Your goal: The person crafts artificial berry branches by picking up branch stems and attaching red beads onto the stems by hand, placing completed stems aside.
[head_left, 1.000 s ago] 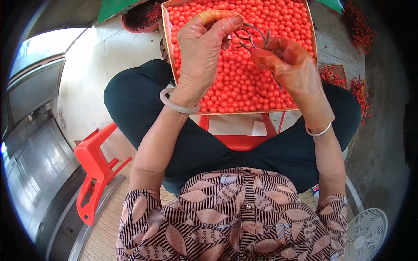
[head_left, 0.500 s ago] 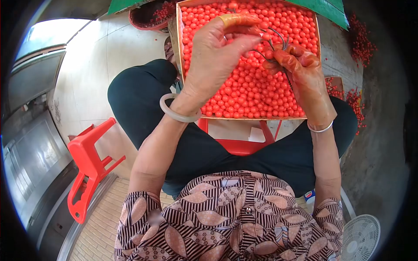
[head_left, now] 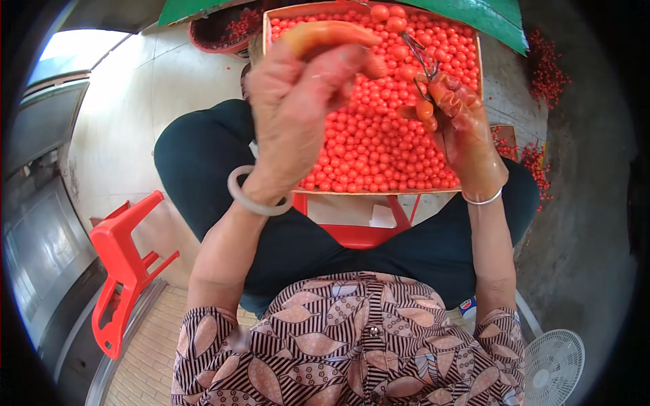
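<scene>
Grips a dark, wiry stem (head_left: 421, 57) in the right hand (head_left: 467, 128), pinching it within curled fingers at the knuckle side nearest the box. Wears on that hand, apparently, a thin, translucent, orange-stained glove, reaching down towards a silver bangle (head_left: 482, 199) at the wrist. Holds the stem above the right part of a shallow box (head_left: 379, 193) — filled with small red balls (head_left: 379, 152) — with upper red balls (head_left: 396, 24) at the far end of the wires and orange-red balls (head_left: 424, 109) lower down, just beside the right fingers. Cannot tell exactly how the wires branch.

Has the left hand (head_left: 288, 108) over the left part of the box, apart from the stem and nearest to the contents below. Bends the left forefinger forward above the thumb, under a yellow-orange covering; cannot tell, through the blur, whether pinching anything or pressing the 2 tips together. Wears a pale bangle (head_left: 237, 189) on that wrist.

Sits in dark trousers (head_left: 203, 162) and a patterned shirt (head_left: 338, 338), with knees apart and the box in front, over a red seat (head_left: 359, 237). Has 1 red stool (head_left: 122, 247) to the left, 1 white fan (head_left: 555, 365) behind to the right, and berry sprigs (head_left: 548, 71) on the floor beyond the box's right side.
</scene>
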The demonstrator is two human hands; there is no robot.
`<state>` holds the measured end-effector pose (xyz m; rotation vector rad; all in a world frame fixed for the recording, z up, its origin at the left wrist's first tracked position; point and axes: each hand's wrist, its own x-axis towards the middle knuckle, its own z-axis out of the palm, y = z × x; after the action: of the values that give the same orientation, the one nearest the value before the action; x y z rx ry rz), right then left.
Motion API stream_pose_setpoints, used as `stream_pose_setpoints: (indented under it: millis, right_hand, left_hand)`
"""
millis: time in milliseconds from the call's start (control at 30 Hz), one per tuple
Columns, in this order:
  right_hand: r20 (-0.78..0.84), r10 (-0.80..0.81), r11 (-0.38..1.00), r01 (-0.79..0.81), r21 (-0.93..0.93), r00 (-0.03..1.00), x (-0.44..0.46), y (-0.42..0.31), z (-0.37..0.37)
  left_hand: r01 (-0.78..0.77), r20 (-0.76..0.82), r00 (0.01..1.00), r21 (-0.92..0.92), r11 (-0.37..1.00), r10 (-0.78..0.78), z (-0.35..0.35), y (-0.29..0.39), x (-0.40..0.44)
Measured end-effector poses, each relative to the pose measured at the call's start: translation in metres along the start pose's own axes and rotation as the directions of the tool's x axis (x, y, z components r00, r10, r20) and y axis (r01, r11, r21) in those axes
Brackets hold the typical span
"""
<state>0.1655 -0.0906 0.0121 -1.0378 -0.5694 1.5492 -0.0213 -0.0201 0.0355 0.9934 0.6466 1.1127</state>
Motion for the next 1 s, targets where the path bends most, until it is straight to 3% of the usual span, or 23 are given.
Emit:
stream_pose_setpoints:
  millis: [33,133,233,267,367,400,500,533,667,767,800,867,900,1000]
  right_hand:
    - [0.020,-0.021,1.000,0.021,-0.008,1.000,0.000,0.000,0.000]
    - [0.096,-0.058,0.998,0.060,-0.022,0.994,0.001,-0.002,-0.006]
    - [0.108,-0.087,0.995,0.091,-0.038,0.990,0.000,-0.003,-0.003]
    - [0.094,-0.084,0.996,0.086,-0.022,0.992,0.000,-0.004,0.002]
    - [0.094,-0.063,0.996,0.068,-0.050,0.994,-0.002,-0.007,0.009]
    - [0.109,-0.057,0.995,0.065,-0.071,0.992,-0.003,-0.007,0.007]
    - [0.110,-0.042,0.991,0.056,-0.124,0.993,-0.004,-0.004,0.009]
    - [0.107,-0.003,0.986,0.021,-0.168,0.994,-0.006,-0.008,0.011]
    - [0.085,-0.054,0.939,0.080,-0.335,0.995,-0.012,-0.008,0.015]
    - [0.049,0.092,0.938,-0.070,-0.339,0.995,-0.015,-0.017,0.019]
    - [0.033,0.087,0.944,-0.072,-0.321,0.996,-0.016,-0.018,0.023]
    - [-0.003,0.081,0.955,-0.079,-0.287,0.997,-0.021,-0.019,0.031]
    - [-0.012,0.059,0.934,-0.059,-0.353,0.998,-0.022,-0.017,0.029]
    - [-0.016,-0.022,0.855,0.011,-0.518,1.000,-0.021,-0.009,0.023]
  left_hand:
    - [-0.060,0.005,0.998,0.009,0.998,0.060,-0.006,0.002,0.001]
    - [0.030,-0.167,0.985,-0.047,0.998,-0.037,-0.016,0.004,0.011]
    - [0.296,-0.237,0.913,-0.174,0.939,-0.332,-0.026,-0.008,0.016]
    - [0.394,-0.304,0.856,-0.136,0.909,-0.417,-0.022,-0.012,0.015]
    - [0.491,-0.291,0.781,-0.260,0.831,-0.553,-0.018,-0.027,0.015]
    - [0.509,-0.182,0.800,-0.297,0.808,-0.571,-0.022,-0.029,0.016]
    - [0.401,-0.109,0.862,-0.450,0.798,-0.495,-0.015,-0.031,0.012]
    - [0.477,0.204,0.878,-0.458,0.750,-0.433,-0.027,-0.031,0.016]
    - [0.540,0.262,0.841,-0.335,0.772,-0.474,-0.018,-0.034,0.010]
    - [0.518,0.140,0.855,-0.189,0.835,-0.499,-0.018,-0.048,0.005]
    - [0.554,0.203,0.833,-0.277,0.785,-0.515,-0.019,-0.050,0.006]
    - [0.560,0.221,0.826,-0.213,0.801,-0.519,-0.017,-0.051,0.005]
    - [0.562,0.227,0.823,-0.182,0.807,-0.521,-0.015,-0.050,0.003]
    - [0.553,0.342,0.825,-0.327,0.766,-0.450,-0.007,-0.036,0.000]
